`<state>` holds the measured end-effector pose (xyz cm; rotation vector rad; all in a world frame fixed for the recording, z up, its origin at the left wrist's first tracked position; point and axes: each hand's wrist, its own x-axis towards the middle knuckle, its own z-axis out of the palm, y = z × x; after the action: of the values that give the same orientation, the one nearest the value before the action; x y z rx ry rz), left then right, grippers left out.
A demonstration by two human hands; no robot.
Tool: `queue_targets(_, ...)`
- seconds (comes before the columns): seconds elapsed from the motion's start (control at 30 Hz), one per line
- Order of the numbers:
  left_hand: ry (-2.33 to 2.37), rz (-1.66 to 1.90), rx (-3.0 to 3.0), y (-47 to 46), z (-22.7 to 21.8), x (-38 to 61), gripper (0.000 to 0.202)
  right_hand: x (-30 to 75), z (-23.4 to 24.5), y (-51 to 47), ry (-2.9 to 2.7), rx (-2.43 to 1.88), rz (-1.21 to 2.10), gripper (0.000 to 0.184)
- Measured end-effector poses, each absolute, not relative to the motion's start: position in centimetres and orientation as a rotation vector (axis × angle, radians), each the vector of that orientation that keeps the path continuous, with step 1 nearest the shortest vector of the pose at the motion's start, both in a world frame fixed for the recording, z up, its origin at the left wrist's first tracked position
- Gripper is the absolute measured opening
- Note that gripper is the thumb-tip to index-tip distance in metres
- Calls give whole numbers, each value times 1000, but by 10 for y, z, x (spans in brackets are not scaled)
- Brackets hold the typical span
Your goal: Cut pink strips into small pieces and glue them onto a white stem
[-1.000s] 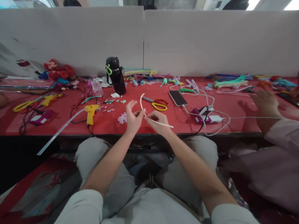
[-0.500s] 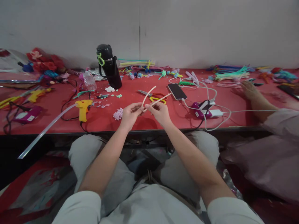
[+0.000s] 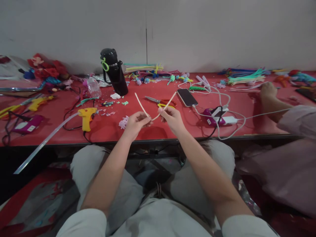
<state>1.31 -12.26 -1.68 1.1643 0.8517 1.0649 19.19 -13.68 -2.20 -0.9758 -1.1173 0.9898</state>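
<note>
So both hands are busy with one skinny cream strip point(image 3: 156, 118), bent into a wide V and held up over the red desk point(image 3: 106, 131). The left hand point(image 3: 134, 124) has it pinched between thumb and fingers near the bottom of the bend, and the right hand point(image 3: 174, 120) is pinching it a bit further up the other side. Both loose ends stick up and away from the person.

Just past the strip there's a pair of scissors point(image 3: 158, 101) lying flat, red and yellow handles, with a phone point(image 3: 187, 97) right beside them on a white cable. Little heap of lilac bits point(image 3: 123, 122) next to the left hand, then a yellow glue gun point(image 3: 86, 118) further left with a long clear stick poking out the back.

Further back: a black bottle point(image 3: 118, 79) and a bundle of coloured stems point(image 3: 145, 67) by the pale wall point(image 3: 185, 36). Way off right, a co-worker's hand point(image 3: 269, 90) is at the desk too.
</note>
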Motion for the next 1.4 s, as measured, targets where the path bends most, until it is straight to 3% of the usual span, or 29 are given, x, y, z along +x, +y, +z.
queue_targets(0.43, 985, 1277, 1189, -106, -5, -4, 40, 190, -21, -140, -1260, -1013, 1062, 52)
queue_targets(0.67, 931, 1304, 1093, -113, -6, -1, 42, 179, -27, -147, -1524, -928, 1078, 43)
queue_targets(0.83, 914, 1284, 1136, -110, -14, 2, 42, 166, -33, -149, -1407, -958, 923, 36)
queue_targets(1.0, 988, 1119, 1305, -112, -15, 1, 47, 171, -32, -145, -1361, -1023, 878, 36)
queue_targets(1.2, 868, 838, 1663, -118, -5, 1, 30, 178, -32, -132, -1110, -965, 1134, 35)
queue_targets(1.4, 813, 751, 1761, -117, -8, 6, 38, 174, -28, -130, -1059, -1031, 1006, 34)
